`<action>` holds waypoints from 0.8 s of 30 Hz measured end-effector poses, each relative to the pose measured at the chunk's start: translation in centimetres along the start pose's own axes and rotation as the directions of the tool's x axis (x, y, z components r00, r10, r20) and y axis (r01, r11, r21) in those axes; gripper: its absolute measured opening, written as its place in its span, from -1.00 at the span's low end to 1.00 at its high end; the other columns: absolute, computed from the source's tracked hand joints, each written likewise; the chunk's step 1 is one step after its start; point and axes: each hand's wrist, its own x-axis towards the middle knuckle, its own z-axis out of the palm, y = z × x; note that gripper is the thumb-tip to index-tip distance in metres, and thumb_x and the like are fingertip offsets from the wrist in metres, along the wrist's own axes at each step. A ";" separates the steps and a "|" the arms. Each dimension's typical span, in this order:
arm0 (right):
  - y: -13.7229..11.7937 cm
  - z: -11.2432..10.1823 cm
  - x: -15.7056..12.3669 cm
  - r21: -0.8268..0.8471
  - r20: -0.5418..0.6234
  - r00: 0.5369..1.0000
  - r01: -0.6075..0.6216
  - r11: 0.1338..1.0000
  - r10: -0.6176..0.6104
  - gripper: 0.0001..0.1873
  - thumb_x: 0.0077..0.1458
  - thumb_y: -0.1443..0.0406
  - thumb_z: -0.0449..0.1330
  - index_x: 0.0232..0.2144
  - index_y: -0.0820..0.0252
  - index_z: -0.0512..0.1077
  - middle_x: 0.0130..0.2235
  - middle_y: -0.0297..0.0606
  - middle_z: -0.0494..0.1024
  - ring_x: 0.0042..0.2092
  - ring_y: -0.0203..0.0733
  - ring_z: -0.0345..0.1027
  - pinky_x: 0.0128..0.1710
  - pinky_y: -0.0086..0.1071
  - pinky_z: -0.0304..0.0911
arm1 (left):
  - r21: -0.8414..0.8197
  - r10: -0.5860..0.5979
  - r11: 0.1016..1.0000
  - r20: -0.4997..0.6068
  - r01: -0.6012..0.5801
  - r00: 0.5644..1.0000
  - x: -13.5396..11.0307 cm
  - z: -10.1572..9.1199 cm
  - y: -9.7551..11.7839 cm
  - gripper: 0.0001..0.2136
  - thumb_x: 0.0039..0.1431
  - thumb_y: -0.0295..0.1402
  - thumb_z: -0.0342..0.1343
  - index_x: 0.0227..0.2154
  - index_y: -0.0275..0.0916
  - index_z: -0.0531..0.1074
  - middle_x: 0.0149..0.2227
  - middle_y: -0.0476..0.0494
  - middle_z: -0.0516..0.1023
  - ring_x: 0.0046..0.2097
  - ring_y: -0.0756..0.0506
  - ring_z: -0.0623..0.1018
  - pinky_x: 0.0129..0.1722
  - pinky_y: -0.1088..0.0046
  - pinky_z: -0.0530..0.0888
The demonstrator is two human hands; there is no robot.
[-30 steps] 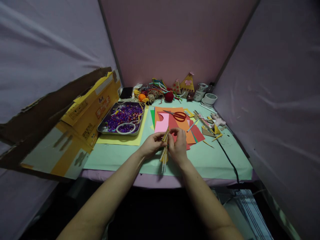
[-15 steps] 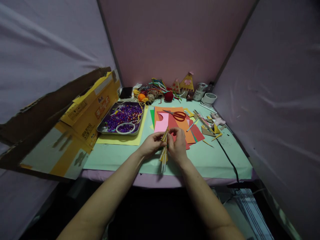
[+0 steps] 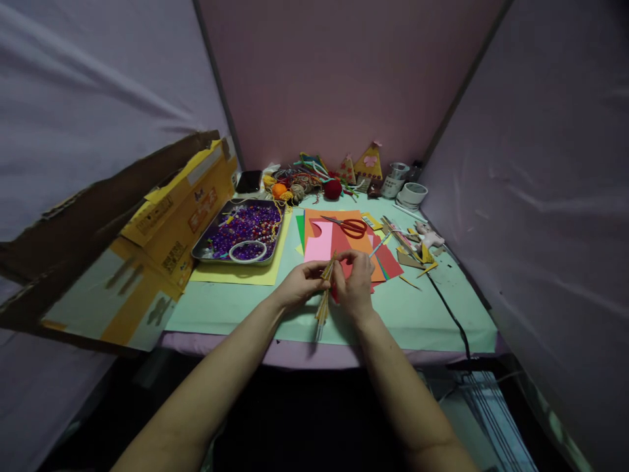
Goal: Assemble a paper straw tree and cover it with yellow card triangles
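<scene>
Near the front of the table I hold a narrow yellow-brown cardboard piece (image 3: 322, 308), seen almost edge-on, with pale strips at its lower end. My left hand (image 3: 303, 286) is closed on its left side, thumb and fingers pinching it. On the other side, my right hand (image 3: 356, 285) has its fingers bent in at the upper part of the piece, pinched against it. The fingertips partly hide the spot where they meet. Just beyond the hands lie coloured paper sheets (image 3: 318, 248) in pink, orange and red, with red-handled scissors (image 3: 352, 228) on top.
To the left, a metal tray (image 3: 206, 257) of purple beads holds a white ring (image 3: 247, 252). A cardboard box (image 3: 162, 242) leans beside it. Yarn balls (image 3: 333, 189) and decorated triangles (image 3: 369, 162) stand at the back. Cardboard scraps (image 3: 410, 257) and a small figure (image 3: 427, 235) lie right.
The cardboard piece has turned slightly and its top tilts a little more to the right. My right hand has shifted slightly right, with its fingers still at the upper part.
</scene>
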 end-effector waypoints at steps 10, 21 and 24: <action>0.4 0.0 0.1 0.001 0.055 0.998 -0.001 1.000 0.001 -0.93 0.16 0.32 0.10 -0.27 0.11 0.25 -0.27 -0.28 0.40 -0.19 -0.13 0.24 -0.09 -0.19 0.08 | 0.037 -0.037 0.999 0.045 0.035 0.998 -0.1 0.0 0.2 -0.48 -0.32 -0.38 0.46 -0.16 -0.27 0.56 -0.21 -0.18 0.60 -0.17 -0.09 0.54 -0.10 0.40 0.40; 0.3 -0.1 -0.1 0.060 0.052 0.997 -0.062 0.996 0.059 -0.92 0.16 0.31 0.09 -0.27 0.10 0.24 -0.28 -0.30 0.41 -0.21 -0.14 0.25 -0.09 -0.18 0.12 | 0.016 0.005 1.000 0.020 -0.005 1.000 0.0 0.1 -0.1 -0.48 -0.33 -0.40 0.47 -0.15 -0.25 0.57 -0.17 -0.19 0.60 -0.12 -0.13 0.55 -0.03 0.34 0.38; 0.2 0.0 -0.1 0.078 0.056 0.996 -0.067 0.995 0.063 -0.92 0.15 0.30 0.09 -0.28 0.11 0.24 -0.28 -0.30 0.40 -0.21 -0.16 0.25 -0.09 -0.18 0.12 | 0.017 0.001 1.000 0.019 -0.002 1.000 0.0 0.0 -0.2 -0.48 -0.32 -0.41 0.46 -0.15 -0.25 0.57 -0.17 -0.19 0.61 -0.15 -0.11 0.55 -0.05 0.36 0.39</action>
